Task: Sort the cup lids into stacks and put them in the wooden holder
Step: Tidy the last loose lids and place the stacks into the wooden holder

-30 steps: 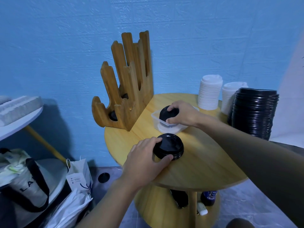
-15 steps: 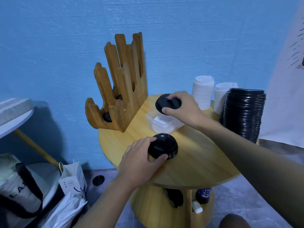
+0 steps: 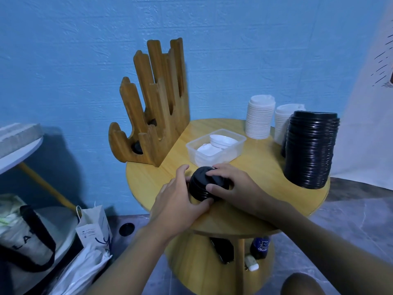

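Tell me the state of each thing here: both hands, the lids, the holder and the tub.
left hand: grips the small black lid stack from its left
right hand: grips it from above
small black lid stack: on the table
wooden holder: upright, black lid in a low slot
clear tub: open, white lids inside
white lid stacks: upright
tall black lid stack: upright

A blue textured wall (image 3: 85,60) backs the round wooden bench (image 3: 265,167), which stands on a grey stone-patterned floor (image 3: 350,220), with a white side table (image 3: 19,154) on a slanted yellow leg (image 3: 42,186) at left and a pale cloth (image 3: 365,103) hanging at right.
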